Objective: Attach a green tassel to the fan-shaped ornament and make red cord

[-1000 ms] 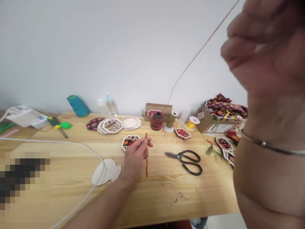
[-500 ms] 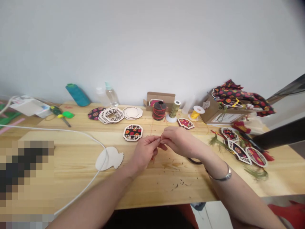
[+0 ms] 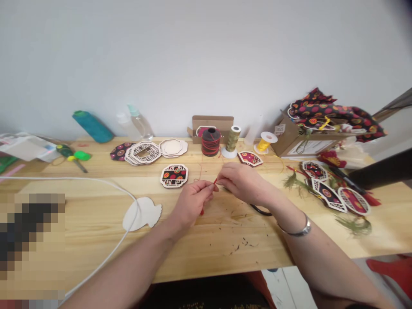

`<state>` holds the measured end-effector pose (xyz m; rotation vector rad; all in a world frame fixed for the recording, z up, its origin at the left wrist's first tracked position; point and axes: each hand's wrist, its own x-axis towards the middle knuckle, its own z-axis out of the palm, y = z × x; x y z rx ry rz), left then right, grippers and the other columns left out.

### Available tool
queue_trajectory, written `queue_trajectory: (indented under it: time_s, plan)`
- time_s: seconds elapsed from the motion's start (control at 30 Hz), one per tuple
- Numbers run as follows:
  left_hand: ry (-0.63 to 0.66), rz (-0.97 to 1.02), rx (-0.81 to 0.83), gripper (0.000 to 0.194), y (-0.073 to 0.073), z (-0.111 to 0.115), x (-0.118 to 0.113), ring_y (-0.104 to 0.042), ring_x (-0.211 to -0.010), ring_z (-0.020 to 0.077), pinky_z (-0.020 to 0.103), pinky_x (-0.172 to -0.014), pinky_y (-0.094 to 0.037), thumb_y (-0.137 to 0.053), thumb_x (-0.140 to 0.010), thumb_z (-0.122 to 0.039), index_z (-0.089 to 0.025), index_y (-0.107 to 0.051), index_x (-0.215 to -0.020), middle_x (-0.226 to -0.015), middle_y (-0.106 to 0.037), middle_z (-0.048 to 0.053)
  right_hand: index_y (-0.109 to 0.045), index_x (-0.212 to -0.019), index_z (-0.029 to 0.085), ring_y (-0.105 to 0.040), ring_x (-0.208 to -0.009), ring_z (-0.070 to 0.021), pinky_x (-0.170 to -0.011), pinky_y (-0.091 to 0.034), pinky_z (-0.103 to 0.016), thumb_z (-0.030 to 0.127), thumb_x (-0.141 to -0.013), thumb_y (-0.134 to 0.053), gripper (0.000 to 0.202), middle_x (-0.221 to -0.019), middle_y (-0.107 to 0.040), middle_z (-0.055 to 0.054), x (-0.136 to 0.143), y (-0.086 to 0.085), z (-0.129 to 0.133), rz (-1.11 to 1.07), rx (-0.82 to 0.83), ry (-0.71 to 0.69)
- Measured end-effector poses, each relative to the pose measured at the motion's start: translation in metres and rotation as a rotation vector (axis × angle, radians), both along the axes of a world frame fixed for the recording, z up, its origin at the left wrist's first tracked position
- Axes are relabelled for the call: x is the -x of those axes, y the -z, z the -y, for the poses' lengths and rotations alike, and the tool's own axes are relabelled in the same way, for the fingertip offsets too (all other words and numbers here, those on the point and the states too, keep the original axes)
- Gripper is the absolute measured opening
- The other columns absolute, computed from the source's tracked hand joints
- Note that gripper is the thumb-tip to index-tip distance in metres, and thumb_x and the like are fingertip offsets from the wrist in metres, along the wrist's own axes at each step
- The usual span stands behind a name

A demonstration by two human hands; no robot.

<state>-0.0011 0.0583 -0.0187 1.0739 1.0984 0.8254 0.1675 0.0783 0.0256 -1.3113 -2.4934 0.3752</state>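
My left hand (image 3: 195, 199) is closed in a pinch on a thin red cord (image 3: 215, 182), and a red end of it shows beneath the fingers. My right hand (image 3: 240, 181), with a silver bangle at the wrist, has its fingertips pinched on the same cord close beside the left thumb. Just left of my hands lies an octagonal wooden-framed piece with patterned cloth (image 3: 174, 176). Behind them stands a dark spool of red cord (image 3: 210, 142). Part of a black loop (image 3: 261, 210) shows under my right wrist.
A white cable (image 3: 112, 184) crosses the left side over a white cutout (image 3: 141, 213). Wooden frames (image 3: 144, 152), a green-gold thread spool (image 3: 233, 139) and a yellow spool (image 3: 264, 141) line the back. At right are a cardboard box (image 3: 309, 143) and tasselled ornaments (image 3: 330, 195).
My fingertips have drawn slightly apart, and more red cord shows between them. The whole view has shifted a little.
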Motion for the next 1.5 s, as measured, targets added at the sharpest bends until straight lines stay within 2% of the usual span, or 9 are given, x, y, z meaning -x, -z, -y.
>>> queue_trajectory:
  time_s: [0.13,0.2,0.4,0.53,0.77,0.97,1.1,1.2,1.5]
  plan:
    - [-0.06,0.042,0.0,0.026,0.003,-0.001,0.0,-0.027,-0.038,0.0041,0.017,-0.035,-0.023,-0.06,-0.076,-0.039,-0.013,-0.063,-0.078,-0.051,-0.04,-0.007,-0.066,-0.078,0.013,-0.054,-0.073,-0.0154,-0.067,-0.037,-0.027,0.019,-0.087,-0.048,0.021,-0.077,-0.064,-0.007,-0.003,0.011,-0.01,-0.175,-0.027,0.281]
    - [-0.098,0.077,-0.01,0.025,0.005,-0.002,0.001,-0.027,-0.039,0.0039,0.016,-0.035,-0.022,-0.062,-0.075,-0.038,-0.013,-0.064,-0.078,-0.05,-0.039,-0.007,-0.067,-0.077,0.013,-0.054,-0.068,-0.0141,-0.065,-0.038,-0.027,0.02,-0.087,-0.046,0.024,-0.072,-0.064,-0.006,-0.005,0.017,-0.015,-0.326,0.085,0.38]
    - [-0.124,0.103,-0.029,0.026,0.005,-0.003,0.001,-0.031,-0.037,0.0039,0.017,-0.035,-0.027,-0.064,-0.074,-0.04,-0.014,-0.065,-0.079,-0.051,-0.043,-0.007,-0.07,-0.079,0.012,-0.036,-0.048,-0.0065,-0.046,-0.027,-0.023,0.043,-0.08,-0.055,0.035,-0.062,-0.056,0.0,0.0,0.028,-0.016,-0.798,0.685,0.368]
    - [-0.102,0.095,-0.028,0.026,0.003,-0.001,0.002,-0.031,-0.037,0.0046,0.017,-0.032,-0.028,-0.062,-0.075,-0.04,-0.014,-0.065,-0.081,-0.052,-0.043,-0.007,-0.068,-0.075,0.013,-0.031,-0.046,-0.0046,-0.044,-0.021,-0.022,0.042,-0.068,-0.066,0.03,-0.06,-0.052,0.002,0.007,0.033,-0.013,-0.956,0.854,0.331]
    - [-0.155,0.07,-0.047,0.023,0.002,-0.002,0.001,-0.035,-0.037,0.005,0.017,-0.032,-0.031,-0.061,-0.076,-0.037,-0.014,-0.065,-0.081,-0.056,-0.053,-0.003,-0.063,-0.067,0.015,-0.03,-0.044,-0.0051,-0.044,-0.021,-0.022,0.035,-0.068,-0.069,0.021,-0.048,-0.044,0.007,0.004,0.025,-0.01,-0.887,0.733,0.323]
    - [-0.232,0.158,0.012,0.022,0.0,-0.006,0.002,-0.027,-0.036,0.0023,0.017,-0.03,-0.027,-0.066,-0.072,-0.034,-0.013,-0.067,-0.078,-0.064,-0.06,0.0,-0.07,-0.07,0.015,-0.052,-0.063,-0.0086,-0.061,-0.04,-0.022,0.021,-0.072,-0.069,0.006,-0.068,-0.062,0.001,0.001,0.006,0.001,-0.627,0.642,-0.34]
    - [-0.145,0.196,0.039,0.022,-0.002,-0.001,0.001,-0.026,-0.036,0.0021,0.016,-0.032,-0.024,-0.066,-0.074,-0.034,-0.013,-0.068,-0.079,-0.051,-0.052,-0.004,-0.07,-0.068,0.015,-0.052,-0.058,-0.0081,-0.056,-0.04,-0.022,0.02,-0.073,-0.068,0.007,-0.064,-0.062,0.001,0.009,0.015,-0.002,-0.802,0.415,-0.051]
    - [-0.09,0.176,0.02,0.025,-0.003,0.001,0.001,-0.028,-0.037,0.0016,0.017,-0.034,-0.026,-0.063,-0.076,-0.034,-0.012,-0.068,-0.086,-0.066,-0.064,0.003,-0.07,-0.067,0.015,-0.055,-0.058,-0.0096,-0.056,-0.042,-0.022,0.019,-0.071,-0.069,0.007,-0.065,-0.066,-0.001,0.012,0.023,-0.006,-0.852,0.377,0.128]
    - [-0.081,0.144,0.014,0.023,-0.003,0.0,0.002,-0.029,-0.037,0.0027,0.018,-0.034,-0.026,-0.062,-0.076,-0.035,-0.013,-0.067,-0.081,-0.058,-0.057,-0.002,-0.07,-0.066,0.016,-0.054,-0.057,-0.0113,-0.055,-0.041,-0.025,0.029,-0.07,-0.068,0.014,-0.065,-0.069,-0.003,0.012,0.023,-0.006,-0.807,0.42,0.248]
